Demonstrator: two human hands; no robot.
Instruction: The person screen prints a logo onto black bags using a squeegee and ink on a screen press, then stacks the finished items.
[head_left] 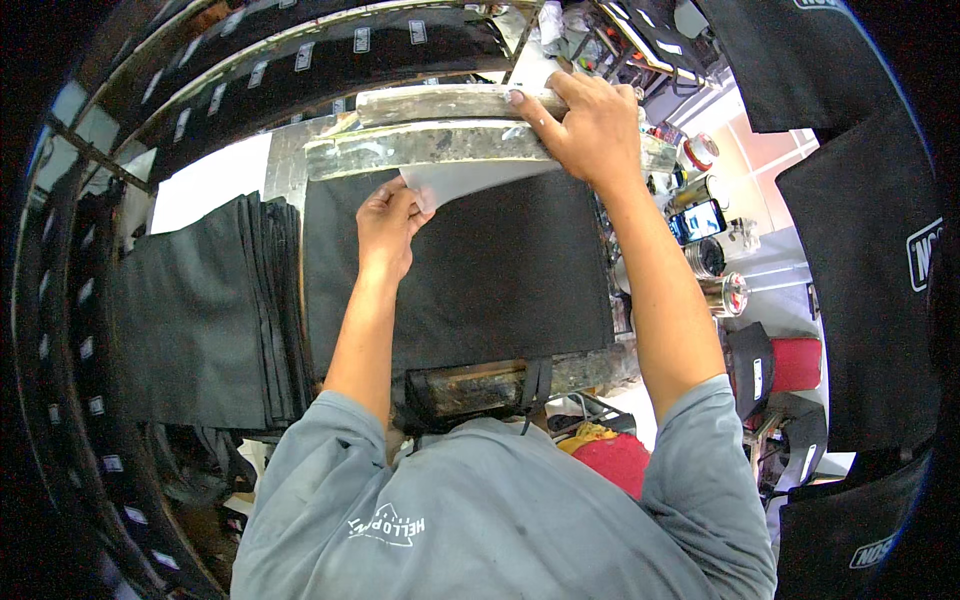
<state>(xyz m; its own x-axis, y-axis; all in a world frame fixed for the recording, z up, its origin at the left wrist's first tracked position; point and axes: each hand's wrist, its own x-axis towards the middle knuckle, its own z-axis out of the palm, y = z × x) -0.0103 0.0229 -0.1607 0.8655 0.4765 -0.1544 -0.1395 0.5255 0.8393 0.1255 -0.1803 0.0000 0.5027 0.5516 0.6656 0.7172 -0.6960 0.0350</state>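
Observation:
A black fabric bag [480, 270] lies flat in front of me, with its handles [537, 382] hanging at the near edge. Across its far end stand two worn, paint-stained wooden bars, a nearer one [400, 152] and a farther one [440, 106]; whether they form one frame I cannot tell. My left hand [390, 222] pinches the corner of a thin translucent sheet [470, 180], lifted at an angle over the bag. The sheet's far part is hidden behind the nearer bar. My right hand [590, 125] is closed over the right end of the farther bar, thumb on the near side.
On the left lies a stack of black bags [200, 310]. Jars [725, 295], a lit phone [697, 221] and small containers line the right side. Racks of black bags [330, 50] curve around the far left; more bags [860, 280] hang at right.

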